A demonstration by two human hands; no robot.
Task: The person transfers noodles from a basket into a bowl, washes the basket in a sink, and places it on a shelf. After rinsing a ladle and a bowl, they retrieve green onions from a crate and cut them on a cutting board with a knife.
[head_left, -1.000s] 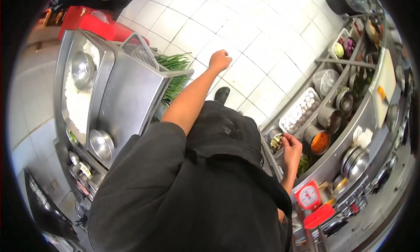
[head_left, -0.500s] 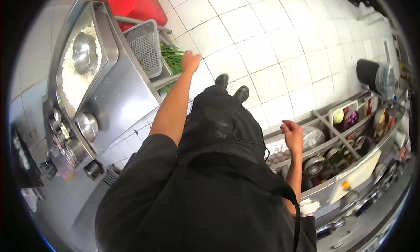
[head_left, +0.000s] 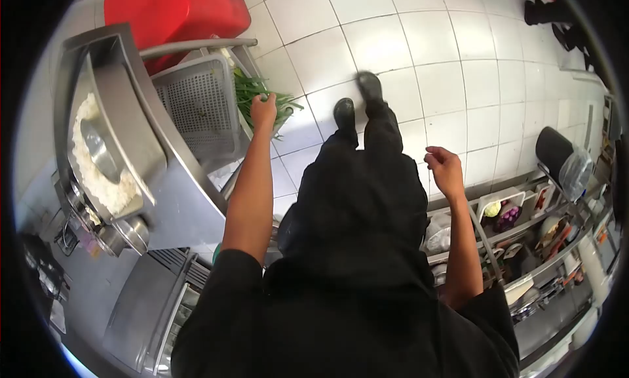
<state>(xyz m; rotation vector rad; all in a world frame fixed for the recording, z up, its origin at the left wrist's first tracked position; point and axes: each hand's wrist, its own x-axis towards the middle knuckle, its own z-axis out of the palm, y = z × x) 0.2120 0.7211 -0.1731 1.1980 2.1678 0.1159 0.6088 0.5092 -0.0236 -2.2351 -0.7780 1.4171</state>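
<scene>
My left hand [head_left: 263, 112] is closed at the right side of the long green vegetables [head_left: 247, 89]; its curled fingers hide what they grip. These greens lie in a container just right of a grey perforated basket [head_left: 200, 109]. Away from the containers, my right hand [head_left: 447, 171] hangs in the air over the tiled floor, its fingers loosely bent and apart, holding nothing.
At the left stands a steel counter [head_left: 180, 204] with a tray of white food and a metal bowl [head_left: 99, 148]. Behind is a red tub [head_left: 177, 14]. Ingredient shelves with purple vegetables [head_left: 508, 216] are at the right; another person's dark-clothed legs show at upper right.
My feet have stepped, and the view has shifted along the counter. My left hand stays beside the greens. My right hand has risen in view and is now over the floor tiles.
</scene>
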